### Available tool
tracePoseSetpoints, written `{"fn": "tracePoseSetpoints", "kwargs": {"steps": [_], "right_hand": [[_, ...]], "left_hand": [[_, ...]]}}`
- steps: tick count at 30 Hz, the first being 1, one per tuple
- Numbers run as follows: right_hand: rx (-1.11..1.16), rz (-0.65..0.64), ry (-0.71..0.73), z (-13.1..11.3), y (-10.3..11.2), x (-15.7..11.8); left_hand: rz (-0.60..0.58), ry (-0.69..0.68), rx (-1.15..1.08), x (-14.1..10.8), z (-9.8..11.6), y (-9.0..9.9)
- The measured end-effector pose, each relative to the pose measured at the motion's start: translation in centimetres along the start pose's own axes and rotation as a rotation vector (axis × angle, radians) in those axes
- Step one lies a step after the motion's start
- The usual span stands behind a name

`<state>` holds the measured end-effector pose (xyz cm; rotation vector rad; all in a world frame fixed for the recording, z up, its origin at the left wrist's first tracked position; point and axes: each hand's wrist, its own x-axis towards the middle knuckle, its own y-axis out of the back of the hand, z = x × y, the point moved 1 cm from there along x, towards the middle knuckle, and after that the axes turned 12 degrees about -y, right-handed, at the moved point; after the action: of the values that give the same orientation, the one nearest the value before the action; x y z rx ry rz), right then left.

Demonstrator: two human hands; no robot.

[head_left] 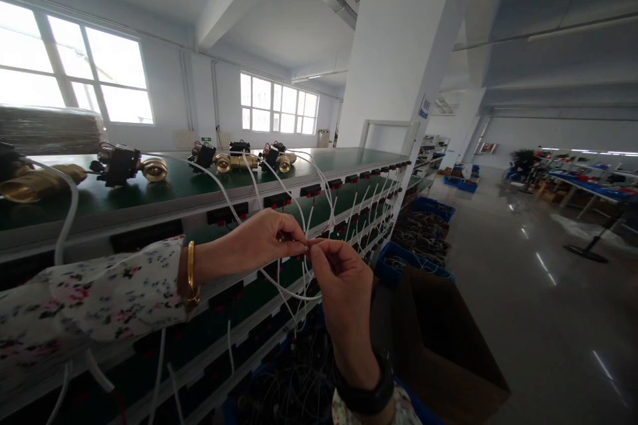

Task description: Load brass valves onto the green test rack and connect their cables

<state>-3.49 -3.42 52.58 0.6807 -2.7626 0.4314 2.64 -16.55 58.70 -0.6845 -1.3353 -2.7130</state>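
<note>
My left hand (269,239) reaches in from the left, thumb and finger pinched together. Just to its right, my right hand (345,282) is pinched in the same way, and the fingertips of both almost meet. Between them are thin wire ends of a white cable (294,293), mostly hidden by the fingers. Brass valves with black actuator units (117,165) lie on the green shelf top (343,158) beyond my hands. White cables run from them down over the front edge. Black terminal blocks with red parts (277,200) line that edge.
Lower shelf tiers carry more black blocks and hanging white cables. A cardboard box (458,372) stands open on the floor at the right. Blue crates (416,262) full of cabled parts sit behind it. A white pillar (399,33) rises at the shelf's far end.
</note>
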Motion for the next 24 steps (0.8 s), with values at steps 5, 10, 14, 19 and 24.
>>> {"fn": "tracePoseSetpoints", "kwargs": {"steps": [5, 10, 14, 19, 24], "right_hand": [[0.015, 0.0, -0.037, 0.5, -0.2, 0.1], [0.043, -0.033, -0.057, 1.0, -0.1, 0.3], [0.027, -0.049, -0.048, 1.3, 0.4, 0.3], [0.024, -0.072, -0.018, 3.0, 0.8, -0.1], [-0.084, -0.23, -0.051, 5.5, 2.1, -0.5]], "left_hand": [[0.051, 0.02, 0.131, -0.1, 1.0, -0.2], [0.085, 0.012, 0.193, 0.1, 1.5, -0.5], [0.094, -0.016, 0.215, 0.1, 1.6, -0.8], [0.087, -0.046, 0.27, -0.3, 0.7, -2.0], [-0.176, -0.055, 0.344, -2.6, 0.8, -1.4]]}}
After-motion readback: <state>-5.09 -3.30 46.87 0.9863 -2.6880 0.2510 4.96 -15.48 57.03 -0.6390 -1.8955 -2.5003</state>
